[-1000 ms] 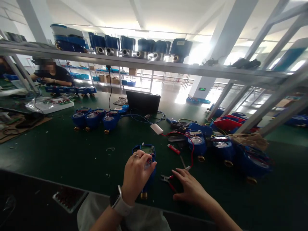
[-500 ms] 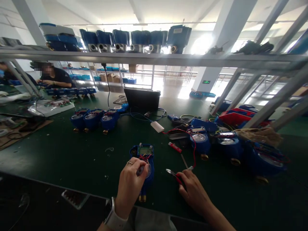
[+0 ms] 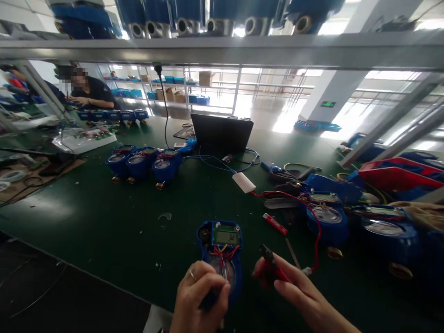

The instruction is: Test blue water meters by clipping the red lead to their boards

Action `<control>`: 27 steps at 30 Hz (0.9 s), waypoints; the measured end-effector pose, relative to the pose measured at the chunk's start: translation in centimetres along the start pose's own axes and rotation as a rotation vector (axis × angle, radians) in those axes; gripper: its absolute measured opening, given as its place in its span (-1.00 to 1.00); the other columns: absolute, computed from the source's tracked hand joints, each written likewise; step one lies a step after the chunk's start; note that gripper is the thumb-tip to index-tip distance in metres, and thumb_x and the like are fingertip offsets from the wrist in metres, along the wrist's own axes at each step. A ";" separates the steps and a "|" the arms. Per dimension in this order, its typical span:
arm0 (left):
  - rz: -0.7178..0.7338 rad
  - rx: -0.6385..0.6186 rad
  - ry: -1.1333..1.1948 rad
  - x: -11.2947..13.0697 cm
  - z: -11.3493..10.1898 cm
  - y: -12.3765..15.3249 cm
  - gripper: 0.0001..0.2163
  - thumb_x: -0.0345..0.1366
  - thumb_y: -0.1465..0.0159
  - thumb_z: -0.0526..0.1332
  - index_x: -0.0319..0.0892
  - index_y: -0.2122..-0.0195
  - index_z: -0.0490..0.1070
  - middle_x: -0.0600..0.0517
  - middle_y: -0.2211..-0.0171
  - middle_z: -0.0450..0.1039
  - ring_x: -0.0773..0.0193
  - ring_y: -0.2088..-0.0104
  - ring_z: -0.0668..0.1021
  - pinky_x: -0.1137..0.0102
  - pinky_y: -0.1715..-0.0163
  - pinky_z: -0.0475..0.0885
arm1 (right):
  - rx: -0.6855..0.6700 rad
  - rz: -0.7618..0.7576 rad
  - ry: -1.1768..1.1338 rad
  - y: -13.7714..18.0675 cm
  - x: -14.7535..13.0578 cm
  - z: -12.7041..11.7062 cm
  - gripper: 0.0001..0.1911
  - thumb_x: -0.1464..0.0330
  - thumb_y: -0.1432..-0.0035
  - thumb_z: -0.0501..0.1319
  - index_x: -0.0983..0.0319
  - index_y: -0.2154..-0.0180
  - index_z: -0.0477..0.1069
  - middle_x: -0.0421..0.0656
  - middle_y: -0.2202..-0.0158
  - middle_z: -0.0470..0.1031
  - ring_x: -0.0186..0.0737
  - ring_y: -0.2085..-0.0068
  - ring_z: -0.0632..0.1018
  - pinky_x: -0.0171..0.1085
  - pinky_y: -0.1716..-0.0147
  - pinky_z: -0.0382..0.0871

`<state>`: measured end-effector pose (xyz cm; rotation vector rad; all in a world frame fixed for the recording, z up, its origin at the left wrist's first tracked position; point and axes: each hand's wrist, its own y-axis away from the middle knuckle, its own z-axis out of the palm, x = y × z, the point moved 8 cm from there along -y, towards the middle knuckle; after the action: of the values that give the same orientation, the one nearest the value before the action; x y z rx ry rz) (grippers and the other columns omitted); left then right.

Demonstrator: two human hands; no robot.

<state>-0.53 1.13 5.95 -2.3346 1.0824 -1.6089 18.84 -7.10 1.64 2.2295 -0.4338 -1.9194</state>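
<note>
A blue water meter (image 3: pixel 237 279) with its cover off lies on the green table before me. It has a small display (image 3: pixel 226 235) at its top, with thin coloured wires (image 3: pixel 225 253) coming out below. My left hand (image 3: pixel 203 296) is over the meter's lower part, thumb and forefinger pinched on the wire ends. To the right of the meter, my right hand (image 3: pixel 301 289) grips a pair of red-handled cutters (image 3: pixel 272 263), their dark jaws pointing up and left; some fingers are blurred. A cable end with a light connector (image 3: pixel 305 271) lies beside that hand.
Several open meters (image 3: pixel 328 219) stand at the right, and three more (image 3: pixel 138 164) at the left. A red-and-white stick-like item (image 3: pixel 275 224), a white box (image 3: pixel 243 182) and a laptop (image 3: pixel 222 132) lie ahead. Across the table sits a co-worker (image 3: pixel 92 92). A shelf (image 3: pixel 208 53) crosses above.
My right hand has picked up the cutters from the table and turned them upward. My left hand stays at the wires, its grip slightly lower on the meter. The view has shifted closer and downward.
</note>
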 end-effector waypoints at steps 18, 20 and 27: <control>0.181 0.107 -0.101 2.1 0.2 0.6 -0.89 -0.51 -0.30 0.21 -0.16 0.30 0.45 0.05 0.33 0.57 0.32 0.29 0.55 0.48 0.22 0.46 | -0.308 0.046 0.864 0.3 -6.1 2.9 -0.74 0.43 -0.12 0.12 0.25 0.13 0.43 -0.06 0.15 0.50 -0.07 0.13 0.50 -0.17 0.11 0.35; 0.189 0.116 -0.106 2.0 0.2 0.6 -0.90 -0.47 -0.34 0.20 -0.16 0.28 0.46 0.05 0.33 0.59 0.32 0.29 0.56 0.48 0.23 0.47 | -0.299 0.035 0.887 0.5 -6.1 3.1 -0.73 0.43 -0.14 0.12 0.26 0.11 0.42 -0.04 0.13 0.50 -0.05 0.10 0.49 -0.14 0.08 0.34; 0.133 0.168 -0.098 1.8 -0.4 0.4 -0.94 -0.36 -0.37 0.20 -0.14 0.23 0.47 0.07 0.40 0.56 0.34 0.38 0.59 0.54 0.36 0.51 | -0.241 0.010 0.871 0.5 -5.9 3.2 -0.75 0.42 -0.17 0.08 0.25 0.11 0.40 -0.06 0.16 0.48 -0.05 0.15 0.49 -0.11 0.14 0.35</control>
<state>-0.71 -0.13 7.29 -2.1613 1.0169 -1.4612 14.85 -5.47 6.78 2.5699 -0.0667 -0.7740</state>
